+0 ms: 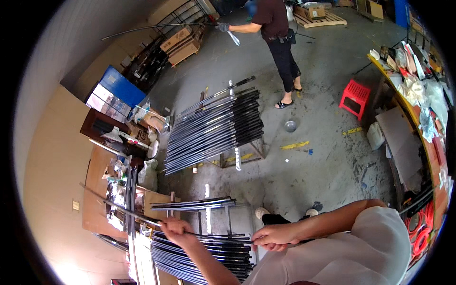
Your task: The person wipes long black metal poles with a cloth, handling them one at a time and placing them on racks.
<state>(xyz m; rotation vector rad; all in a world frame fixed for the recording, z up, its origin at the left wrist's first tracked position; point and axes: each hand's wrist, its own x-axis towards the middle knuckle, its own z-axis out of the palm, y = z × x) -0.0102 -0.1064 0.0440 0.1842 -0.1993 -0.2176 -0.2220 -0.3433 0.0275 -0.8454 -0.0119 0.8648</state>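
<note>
Far rack (238, 160): dense row of dark rods (213, 126) side by side across its bars, ends overhanging left edge. Near rack (207, 217): small rod bundle (192, 204) at far edge, bigger rod batch (202, 259) toward near edge. Yellow-edged bench (418, 119): plastic bags (434, 102) along top. Grey floor (327, 159): red stool (355, 97) nearest bench, metal bowl (290, 126), wooden pallet (325, 21) far side.

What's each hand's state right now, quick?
Left hand: closed, holding a long dark rod.
Right hand: closed, apparently holding the same rod farther along.
</note>
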